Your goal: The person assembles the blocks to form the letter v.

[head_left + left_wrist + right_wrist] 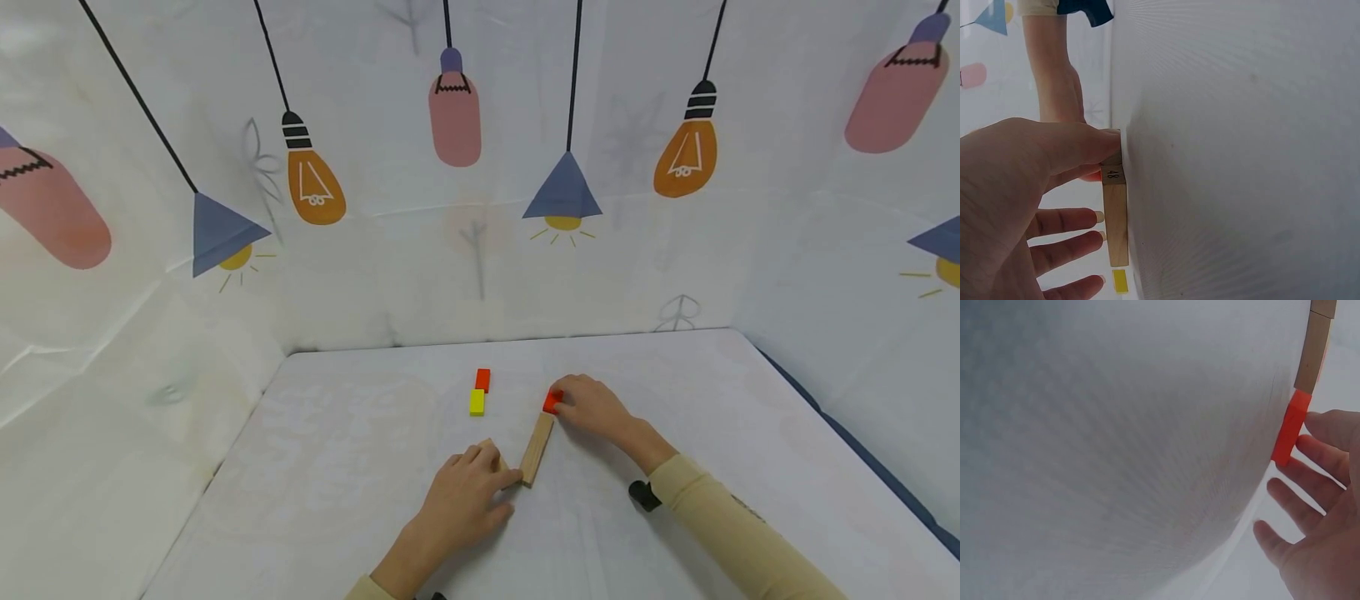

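Observation:
Two wooden blocks meet in a V on the white table; the right block (pixel 537 450) slants away from me. Over the left wooden block (pixel 1117 219), marked 48 on its end, my left hand (pixel 467 493) holds it with thumb and forefinger near the meeting point, partly hiding it in the head view. At the far end of the right block, my right hand (pixel 596 410) pinches a red block (pixel 1288 428) between thumb and fingertips. That red block lies end to end with the wood.
Left of the right hand, a yellow block (pixel 477 402) and another red block (pixel 483 381) lie in line, ends meeting. White sheeting (pixel 375 275) printed with lamps encloses the table (pixel 337 467) at the back and sides.

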Action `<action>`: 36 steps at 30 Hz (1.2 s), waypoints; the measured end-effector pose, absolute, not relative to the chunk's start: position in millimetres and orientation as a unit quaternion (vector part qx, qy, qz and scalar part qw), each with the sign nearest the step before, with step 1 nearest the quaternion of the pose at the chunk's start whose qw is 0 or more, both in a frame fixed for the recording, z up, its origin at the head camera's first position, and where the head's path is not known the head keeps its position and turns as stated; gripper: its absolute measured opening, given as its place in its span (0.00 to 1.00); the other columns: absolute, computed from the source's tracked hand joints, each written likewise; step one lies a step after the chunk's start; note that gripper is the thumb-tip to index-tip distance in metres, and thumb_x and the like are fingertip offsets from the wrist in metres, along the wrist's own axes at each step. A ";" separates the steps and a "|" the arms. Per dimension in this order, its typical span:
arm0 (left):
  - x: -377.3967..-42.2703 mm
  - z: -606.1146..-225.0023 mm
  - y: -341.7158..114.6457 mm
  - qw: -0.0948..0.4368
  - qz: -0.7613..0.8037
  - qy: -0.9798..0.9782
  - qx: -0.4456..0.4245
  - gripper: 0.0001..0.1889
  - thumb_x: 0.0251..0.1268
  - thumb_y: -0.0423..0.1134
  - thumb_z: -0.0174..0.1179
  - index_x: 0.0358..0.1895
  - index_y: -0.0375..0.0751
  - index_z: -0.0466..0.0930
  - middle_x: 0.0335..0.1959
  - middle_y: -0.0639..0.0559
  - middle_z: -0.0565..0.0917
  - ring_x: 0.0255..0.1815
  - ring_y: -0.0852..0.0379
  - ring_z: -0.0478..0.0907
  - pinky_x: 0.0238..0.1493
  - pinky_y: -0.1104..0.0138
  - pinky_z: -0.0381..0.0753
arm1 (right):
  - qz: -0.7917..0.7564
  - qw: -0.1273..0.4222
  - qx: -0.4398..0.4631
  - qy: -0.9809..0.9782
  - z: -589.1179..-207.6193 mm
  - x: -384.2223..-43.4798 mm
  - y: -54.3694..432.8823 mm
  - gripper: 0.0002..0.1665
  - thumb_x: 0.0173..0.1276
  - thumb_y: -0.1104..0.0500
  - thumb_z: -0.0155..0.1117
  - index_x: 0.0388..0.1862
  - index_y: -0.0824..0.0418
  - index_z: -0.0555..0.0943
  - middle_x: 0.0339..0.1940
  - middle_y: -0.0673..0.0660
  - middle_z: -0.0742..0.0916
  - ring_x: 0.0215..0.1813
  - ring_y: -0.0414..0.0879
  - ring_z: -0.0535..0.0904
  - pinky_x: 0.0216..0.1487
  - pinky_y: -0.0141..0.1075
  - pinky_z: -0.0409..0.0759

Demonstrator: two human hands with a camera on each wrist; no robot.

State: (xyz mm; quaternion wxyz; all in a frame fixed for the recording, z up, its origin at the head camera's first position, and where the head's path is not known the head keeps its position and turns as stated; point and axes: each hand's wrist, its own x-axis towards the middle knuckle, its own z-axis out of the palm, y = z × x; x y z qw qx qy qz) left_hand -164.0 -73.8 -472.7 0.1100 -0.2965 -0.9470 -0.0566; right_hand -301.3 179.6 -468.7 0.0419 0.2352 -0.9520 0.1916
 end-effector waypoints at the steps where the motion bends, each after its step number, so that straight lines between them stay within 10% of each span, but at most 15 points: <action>1: -164.0 -472.6 -73.8 0.110 -0.057 -0.947 -0.296 0.19 0.57 0.53 0.68 0.54 0.67 0.84 0.42 0.60 0.74 0.44 0.60 0.71 0.45 0.61 0.79 | 0.191 0.041 0.236 -0.952 -468.7 -301.5 179.4 0.13 0.67 0.57 0.64 0.49 0.58 0.84 0.50 0.55 0.87 0.54 0.54 0.80 0.59 0.51 0.77; 36: -163.0 -471.7 -73.7 0.115 -0.060 -0.946 -0.297 0.19 0.57 0.53 0.69 0.54 0.66 0.84 0.42 0.60 0.74 0.44 0.60 0.71 0.45 0.61 0.79 | 0.196 0.031 0.240 -0.950 -467.7 -295.4 175.1 0.14 0.67 0.59 0.65 0.51 0.60 0.84 0.51 0.56 0.87 0.58 0.55 0.81 0.63 0.51 0.76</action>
